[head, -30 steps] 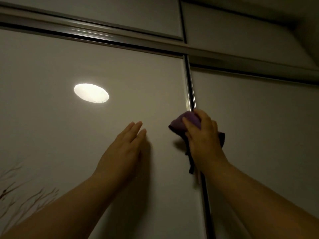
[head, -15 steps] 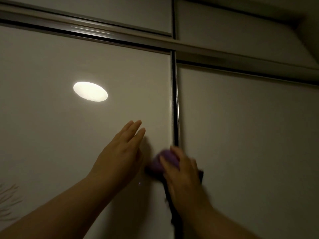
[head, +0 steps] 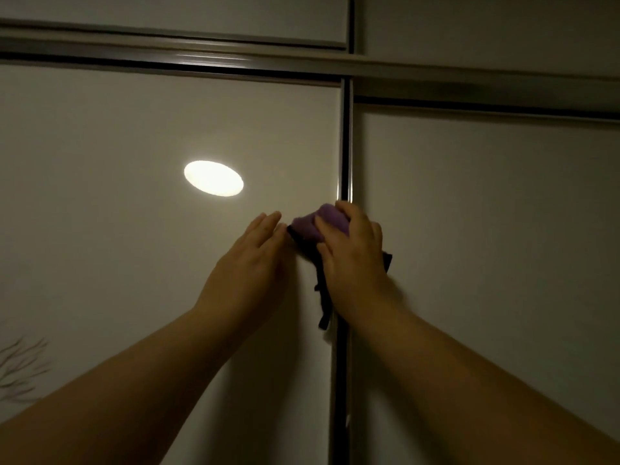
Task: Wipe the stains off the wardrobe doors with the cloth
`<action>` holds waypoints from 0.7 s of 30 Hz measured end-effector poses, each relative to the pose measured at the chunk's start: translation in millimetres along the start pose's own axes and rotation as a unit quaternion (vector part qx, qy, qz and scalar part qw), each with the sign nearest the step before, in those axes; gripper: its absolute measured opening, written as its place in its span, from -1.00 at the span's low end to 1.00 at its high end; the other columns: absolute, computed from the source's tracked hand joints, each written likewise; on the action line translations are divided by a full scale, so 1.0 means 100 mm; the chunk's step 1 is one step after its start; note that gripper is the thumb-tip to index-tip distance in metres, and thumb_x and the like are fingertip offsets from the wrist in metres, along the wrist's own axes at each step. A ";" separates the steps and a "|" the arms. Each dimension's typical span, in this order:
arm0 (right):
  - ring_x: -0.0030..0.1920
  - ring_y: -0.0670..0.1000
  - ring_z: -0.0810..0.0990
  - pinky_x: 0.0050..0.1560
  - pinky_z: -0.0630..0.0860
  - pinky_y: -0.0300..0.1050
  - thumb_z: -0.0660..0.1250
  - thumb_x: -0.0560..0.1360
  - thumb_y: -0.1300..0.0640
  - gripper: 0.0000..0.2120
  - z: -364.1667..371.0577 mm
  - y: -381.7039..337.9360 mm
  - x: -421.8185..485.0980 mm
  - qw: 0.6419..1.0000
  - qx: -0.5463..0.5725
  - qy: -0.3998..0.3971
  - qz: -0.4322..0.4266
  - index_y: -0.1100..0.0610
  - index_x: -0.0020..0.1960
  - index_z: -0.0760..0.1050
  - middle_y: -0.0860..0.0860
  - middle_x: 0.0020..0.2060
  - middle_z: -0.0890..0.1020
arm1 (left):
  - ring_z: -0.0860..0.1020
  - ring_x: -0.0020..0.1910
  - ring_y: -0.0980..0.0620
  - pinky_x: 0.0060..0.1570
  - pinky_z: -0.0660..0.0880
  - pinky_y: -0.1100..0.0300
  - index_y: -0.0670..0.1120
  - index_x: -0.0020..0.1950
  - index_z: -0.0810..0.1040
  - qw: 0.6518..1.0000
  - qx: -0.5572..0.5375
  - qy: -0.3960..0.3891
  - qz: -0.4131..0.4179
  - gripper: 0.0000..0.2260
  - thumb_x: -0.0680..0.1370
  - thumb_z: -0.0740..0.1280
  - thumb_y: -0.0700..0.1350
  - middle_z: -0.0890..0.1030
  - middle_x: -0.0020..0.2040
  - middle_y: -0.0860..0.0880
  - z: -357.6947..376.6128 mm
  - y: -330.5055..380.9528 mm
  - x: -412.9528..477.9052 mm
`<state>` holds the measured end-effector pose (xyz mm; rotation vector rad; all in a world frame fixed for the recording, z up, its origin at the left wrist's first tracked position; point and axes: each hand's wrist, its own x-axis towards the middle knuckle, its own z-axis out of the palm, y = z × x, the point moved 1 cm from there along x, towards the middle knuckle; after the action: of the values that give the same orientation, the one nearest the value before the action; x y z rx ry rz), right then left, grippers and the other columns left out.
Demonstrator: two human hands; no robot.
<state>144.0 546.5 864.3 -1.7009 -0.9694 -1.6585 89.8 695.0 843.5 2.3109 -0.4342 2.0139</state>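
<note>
Pressing against the wardrobe, a purple cloth is held bunched under the curled fingers of the right hand, right at the metal door edge strip where the left door panel meets the right door panel. A dark corner of the cloth is seen hanging below the wrist. The left hand is laid flat and open on the left door panel, fingers together, nothing held, its fingertips just beside the cloth. A bright oval light reflection is shown on the left panel above the hands, and a faint branch pattern is printed at its lower left.
</note>
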 end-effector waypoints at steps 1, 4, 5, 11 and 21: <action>0.35 -0.09 0.24 0.50 0.26 -0.05 0.20 0.68 0.15 -0.58 0.00 -0.04 -0.20 1.000 0.028 0.001 0.010 0.06 0.53 0.31 0.07 0.48 0.24 | 0.04 0.47 -0.03 0.40 0.10 0.03 -0.11 0.46 0.13 1.000 -0.007 0.009 0.008 -0.48 0.54 0.23 -0.13 0.09 0.50 -0.08 0.03 0.00 -0.02; 0.32 -0.06 0.35 0.46 0.34 -0.09 0.18 0.67 0.09 -0.58 -0.05 -0.14 -0.61 0.999 0.037 0.020 -0.034 0.03 0.51 0.31 -0.01 0.38 0.29 | 0.04 0.46 -0.01 0.34 0.09 0.07 -0.11 0.46 0.16 1.000 -0.001 -0.004 0.006 -0.45 0.51 0.29 -0.11 0.11 0.50 -0.08 0.09 0.05 -0.09; 0.31 -0.02 0.37 0.44 0.35 -0.11 0.16 0.64 0.07 -0.59 -0.07 -0.09 -0.65 0.997 0.012 0.019 -0.069 0.04 0.47 0.36 -0.01 0.37 0.33 | 0.03 0.45 0.00 0.34 0.11 0.06 -0.11 0.45 0.16 1.000 -0.007 -0.003 0.020 -0.44 0.50 0.30 -0.12 0.12 0.50 -0.08 0.11 0.08 -0.09; 0.31 -0.17 0.24 0.12 0.02 -0.69 0.23 0.65 0.06 -0.57 -0.60 0.79 0.06 0.984 0.052 0.122 0.118 0.03 0.51 0.35 -0.03 0.43 0.33 | -0.02 0.46 0.09 0.35 0.05 0.16 -0.06 0.47 0.12 0.998 -0.021 0.031 0.049 -0.52 0.55 0.13 -0.17 0.06 0.51 0.01 0.05 0.45 0.17; 0.48 -0.06 0.32 0.47 0.28 0.09 0.14 0.68 0.01 -0.58 -0.57 1.31 -0.91 0.994 -0.061 -0.082 -0.045 -0.26 0.50 0.19 -0.16 0.47 0.37 | 0.21 0.41 -0.14 0.30 0.16 -0.03 -0.21 0.35 0.35 0.993 0.001 0.029 0.113 -0.54 0.48 0.07 -0.11 0.32 0.40 -0.20 0.37 0.99 0.26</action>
<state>220.6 415.0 789.4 -1.9261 -1.0538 -1.6854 105.2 587.7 849.1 2.2899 -0.7189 2.1715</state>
